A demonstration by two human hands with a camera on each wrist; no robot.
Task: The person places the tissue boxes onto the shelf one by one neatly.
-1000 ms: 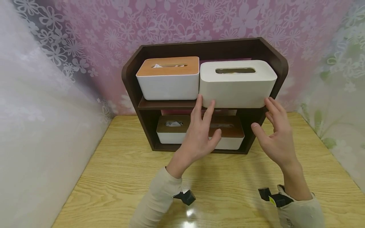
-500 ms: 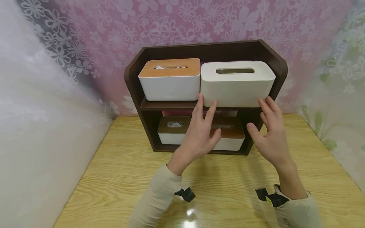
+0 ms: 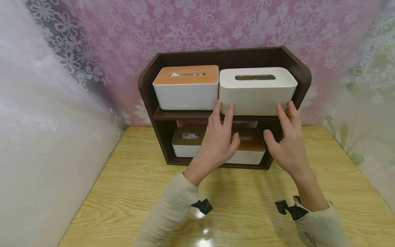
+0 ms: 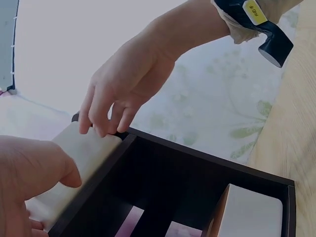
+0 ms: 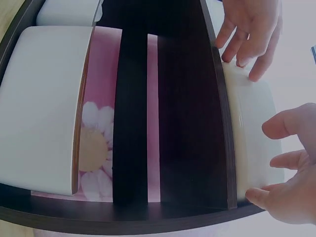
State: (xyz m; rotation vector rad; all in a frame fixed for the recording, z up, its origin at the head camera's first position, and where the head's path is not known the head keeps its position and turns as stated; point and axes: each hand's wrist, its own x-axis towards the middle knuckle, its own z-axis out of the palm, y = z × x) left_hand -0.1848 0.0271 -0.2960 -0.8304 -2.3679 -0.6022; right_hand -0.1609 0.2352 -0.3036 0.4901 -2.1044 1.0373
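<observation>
A cream tissue box [image 3: 257, 97] with an oval slot stands at the right of the upper shelf, upright in the head view. My left hand [image 3: 217, 139] touches the lower left of its front with extended fingertips. At the box's lower right corner the fingers of my right hand [image 3: 290, 147] press its front, thumb spread away. Both wrist views show the fingertips right at the box's front face. Beside it on the left sits a white tissue box [image 3: 186, 96] with a light wooden lid, a narrow gap between them.
The dark brown two-tier shelf [image 3: 185, 115] stands on a wood-grain table [image 3: 129, 192] against a pink flowered wall. Two wood-lidded tissue boxes, left [image 3: 186, 150] and right [image 3: 247, 157], occupy the lower tier, partly behind my left hand. Pale walls flank the table.
The cream box has slid slightly back into the shelf. My right hand has moved left and a little up along its front; the left hand keeps about the same contact.
</observation>
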